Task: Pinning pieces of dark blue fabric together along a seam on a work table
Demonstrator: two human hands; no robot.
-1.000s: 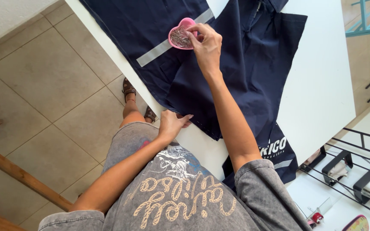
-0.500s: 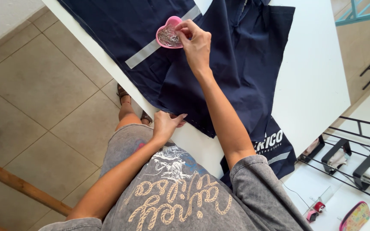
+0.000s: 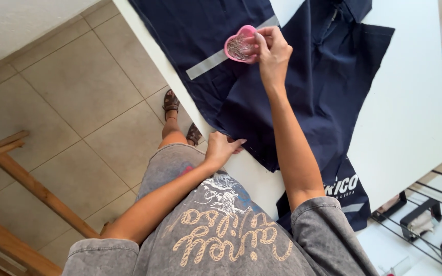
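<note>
A dark navy garment with a grey reflective stripe lies spread over a white table. On it rests a pink heart-shaped pin dish full of pins. My right hand reaches out with fingertips pinched at the dish's rim. My left hand presses the near edge of the navy fabric at the table's edge, fingers together on the cloth.
Beige tiled floor lies to the left, with wooden frame legs at the lower left. My sandalled feet show beside the table edge. A black wire rack stands at the lower right.
The view has shifted slightly. My right hand stays at the pink dish, and my left hand stays on the fabric edge.
</note>
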